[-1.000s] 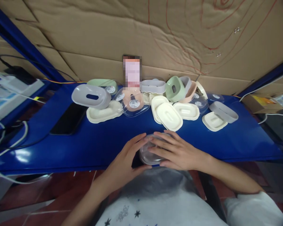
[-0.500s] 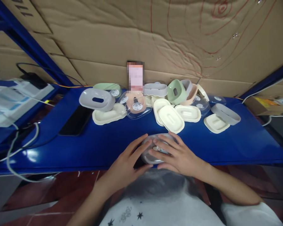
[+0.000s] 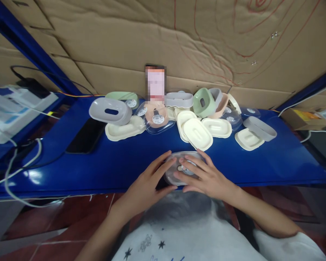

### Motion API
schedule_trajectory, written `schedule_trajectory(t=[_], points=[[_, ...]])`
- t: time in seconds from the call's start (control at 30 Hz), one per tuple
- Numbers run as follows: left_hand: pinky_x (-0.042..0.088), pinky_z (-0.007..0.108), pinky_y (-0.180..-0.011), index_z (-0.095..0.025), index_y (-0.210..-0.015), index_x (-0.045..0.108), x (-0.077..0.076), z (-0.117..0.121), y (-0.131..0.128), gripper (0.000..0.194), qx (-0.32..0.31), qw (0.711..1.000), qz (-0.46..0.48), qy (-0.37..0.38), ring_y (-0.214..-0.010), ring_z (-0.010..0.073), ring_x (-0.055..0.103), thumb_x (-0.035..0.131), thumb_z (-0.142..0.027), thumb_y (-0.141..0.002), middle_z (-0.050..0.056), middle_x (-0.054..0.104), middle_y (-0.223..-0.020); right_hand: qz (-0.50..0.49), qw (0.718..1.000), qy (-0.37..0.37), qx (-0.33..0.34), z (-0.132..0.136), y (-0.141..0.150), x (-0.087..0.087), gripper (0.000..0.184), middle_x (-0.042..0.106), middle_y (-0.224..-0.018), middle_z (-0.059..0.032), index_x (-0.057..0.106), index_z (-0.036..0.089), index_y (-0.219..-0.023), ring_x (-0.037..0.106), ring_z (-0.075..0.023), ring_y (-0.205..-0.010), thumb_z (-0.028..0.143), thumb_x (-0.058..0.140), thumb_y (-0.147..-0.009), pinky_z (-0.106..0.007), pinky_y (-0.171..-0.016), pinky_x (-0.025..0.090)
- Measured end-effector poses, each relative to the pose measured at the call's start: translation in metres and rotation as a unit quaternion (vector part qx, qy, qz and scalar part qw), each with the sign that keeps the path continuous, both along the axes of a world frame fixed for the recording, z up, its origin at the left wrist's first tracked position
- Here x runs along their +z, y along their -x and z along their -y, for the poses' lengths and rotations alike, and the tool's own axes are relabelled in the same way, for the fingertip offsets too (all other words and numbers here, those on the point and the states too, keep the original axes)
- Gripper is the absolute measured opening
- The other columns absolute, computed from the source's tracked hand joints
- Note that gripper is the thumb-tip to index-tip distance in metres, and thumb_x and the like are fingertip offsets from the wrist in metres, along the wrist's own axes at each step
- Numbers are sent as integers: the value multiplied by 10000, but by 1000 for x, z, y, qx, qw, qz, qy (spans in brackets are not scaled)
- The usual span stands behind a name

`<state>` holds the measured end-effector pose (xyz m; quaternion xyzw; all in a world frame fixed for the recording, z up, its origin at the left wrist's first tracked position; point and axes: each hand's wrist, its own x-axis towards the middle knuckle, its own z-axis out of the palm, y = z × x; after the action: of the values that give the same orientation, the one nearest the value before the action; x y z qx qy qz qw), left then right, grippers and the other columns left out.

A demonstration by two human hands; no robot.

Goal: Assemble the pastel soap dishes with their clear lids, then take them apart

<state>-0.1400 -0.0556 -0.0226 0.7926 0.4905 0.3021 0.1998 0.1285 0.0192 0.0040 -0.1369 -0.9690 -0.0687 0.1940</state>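
Near the table's front edge lies a small oval plastic box with a clear lid, a greyish inside and a round sticker on top. My left hand is curved round its left end, fingers on the far rim and top, thumb along the near rim. Across the right half of the lid spread the fingers of my right hand, its thumb at the near edge. They partly cover the sticker. Just beyond are cream oval trays with a raised middle, overlapping one another.
Behind stand a grey slotted shell, a green one, and a peach piece with a clear cover. A grey ring leans on a tray at right. A dark phone lies left; a lit, blurred screen stands at the cardboard wall.
The camera view has shifted slightly. Both hands stay on the lidded box; my right fingers have shifted a little, showing more of the sticker than a second ago.
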Motion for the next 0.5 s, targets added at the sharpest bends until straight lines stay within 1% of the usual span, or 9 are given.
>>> schedule_trajectory(t=[0.1, 0.2, 0.23, 0.27, 0.33, 0.37, 0.43, 0.5], points=[[511, 531, -1200, -374, -1665, 286, 2, 0, -2, 790, 3, 1000, -4, 1, -1523, 309, 493, 712, -390, -1001, 98, 431, -1680, 10, 999, 40, 4, -1, -3, 1, 551, 576, -1595, -82, 490, 304, -1582, 431, -272, -1550, 462, 614, -1069, -611, -1334, 202], [511, 533, -1202, -350, -1646, 315, 6, 5, 1, 759, 11, 1000, -6, -5, -1513, 311, 505, 709, -375, -997, 110, 440, -1666, 9, 992, 122, 25, -9, -9, 6, 630, 505, -1651, -105, 363, 255, -1653, 353, -259, -1602, 528, 503, -1102, -577, -1338, 215], [514, 535, -1200, -339, -1633, 335, 8, 7, 4, 732, 18, 1000, -11, -6, -1507, 313, 511, 700, -369, -999, 114, 439, -1663, 6, 989, 144, 15, -13, -11, 7, 629, 486, -1665, -113, 329, 236, -1667, 339, -254, -1610, 515, 461, -1119, -564, -1334, 232], [521, 538, -1194, -329, -1618, 357, 10, 10, 9, 700, 30, 999, -18, -5, -1498, 316, 521, 688, -365, -1002, 116, 439, -1661, 4, 988, 154, -12, -17, -14, 8, 612, 475, -1671, -119, 310, 224, -1674, 335, -255, -1612, 480, 435, -1132, -563, -1326, 250], [531, 560, -1183, -315, -1596, 386, 11, 16, 24, 653, 73, 997, -32, -8, -1483, 329, 536, 665, -370, -1008, 118, 442, -1655, 1, 986, 140, -91, -25, -18, 8, 580, 483, -1663, -137, 314, 216, -1672, 369, -286, -1594, 402, 440, -1137, -600, -1300, 273], [527, 581, -1183, -311, -1594, 391, 11, 19, 34, 649, 101, 994, -36, -13, -1481, 340, 536, 659, -384, -1008, 119, 445, -1652, 3, 984, 125, -124, -28, -20, 7, 576, 506, -1643, -150, 336, 217, -1664, 411, -308, -1569, 389, 468, -1130, -628, -1284, 280], [497, 637, -1196, -308, -1605, 390, 9, 23, 55, 664, 158, 986, -40, -32, -1489, 371, 520, 656, -420, -1006, 122, 446, -1649, 9, 981, 113, -155, -29, -27, 4, 582, 585, -1565, -170, 397, 211, -1632, 517, -330, -1485, 405, 542, -1103, -654, -1254, 306], [457, 686, -1214, -326, -1628, 375, 5, 25, 74, 689, 199, 978, -47, -51, -1501, 400, 496, 650, -443, -1008, 120, 430, -1660, 5, 980, 122, -160, -24, -36, 1, 536, 669, -1455, -156, 456, 225, -1593, 618, -305, -1368, 376, 573, -1092, -637, -1233, 344]])
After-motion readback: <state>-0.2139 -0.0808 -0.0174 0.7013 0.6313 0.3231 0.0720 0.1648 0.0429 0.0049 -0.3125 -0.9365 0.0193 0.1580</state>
